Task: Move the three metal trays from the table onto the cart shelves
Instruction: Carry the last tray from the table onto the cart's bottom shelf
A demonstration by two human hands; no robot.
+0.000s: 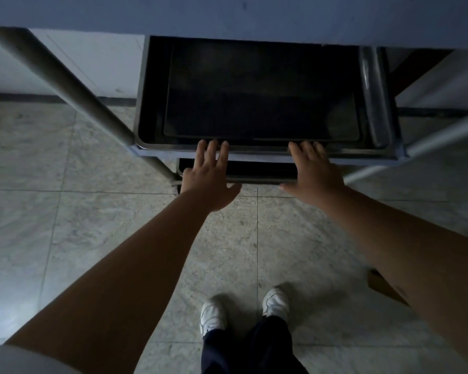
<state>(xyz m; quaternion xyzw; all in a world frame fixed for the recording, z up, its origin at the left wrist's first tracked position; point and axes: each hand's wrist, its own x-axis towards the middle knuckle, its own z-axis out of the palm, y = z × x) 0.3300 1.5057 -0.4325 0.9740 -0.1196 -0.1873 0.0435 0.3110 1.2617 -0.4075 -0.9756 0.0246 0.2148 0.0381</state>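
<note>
Forearms: two bare arms reach from the lower corners of the frame up to the centre, above white shoes (243, 309) and dark trousers on pale stone floor tiles (92, 211).
Left hand (210, 175): spread flat, fingertips (212, 147) touching the near rim of the cart's middle shelf; the grip is wide open and clasps nothing.
Right hand (312, 171): also flat and wide open, fingertips (308, 147) on the same rim, nothing held.
Dark rectangular metal tray (260, 103): lies flat inside the grey metal cart shelf (268, 155) at upper centre, its near edge just beyond both hands.
Lower shelf (254, 172): a dark strip shows under the hands at mid-frame; it seems to hold another tray, but too little shows to be sure.
Top level: a pale grey panel (227, 14) fills the upper edge; its upper face is hidden.
Surface: the table that carried the trays is not in view.
Progress: judging from this, at least one tray is placed, perhaps two, and the hands seem to be seating or letting go of the middle one. How many remain cannot be told.
</note>
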